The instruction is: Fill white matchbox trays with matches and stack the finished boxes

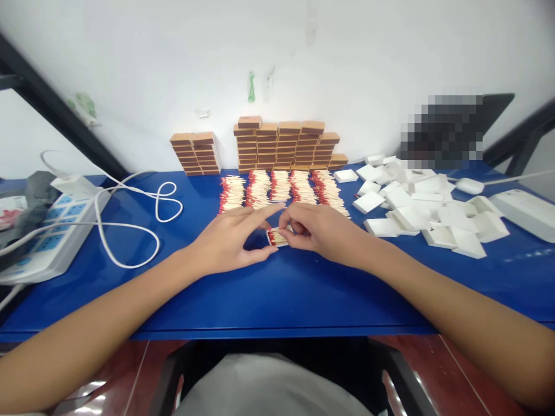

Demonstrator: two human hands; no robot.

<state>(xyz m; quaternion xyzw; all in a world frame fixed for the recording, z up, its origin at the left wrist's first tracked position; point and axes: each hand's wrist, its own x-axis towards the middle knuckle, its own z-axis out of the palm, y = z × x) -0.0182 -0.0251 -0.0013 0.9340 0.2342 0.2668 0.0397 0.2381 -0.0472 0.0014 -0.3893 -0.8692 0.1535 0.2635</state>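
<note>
A small white matchbox tray (282, 245) filled with red-headed matches (276, 236) lies on the blue table between my hands. My left hand (229, 237) steadies the tray from its left side, the thumb at the near corner and a finger at the far side, while the index finger stretches out above. Over the tray, my right hand (323, 231) is closed in a pinch at the matches, its fingertips partly covering them. Just beyond my hands lie several rows of loose matches (281, 186), heads to the left.
Stacked matchboxes (266, 147) stand against the wall, with a smaller stack (197, 153) to their left. A heap of white matchbox trays (416, 202) spreads at the right. A power strip (65, 231) and white cables (130, 225) occupy the left side.
</note>
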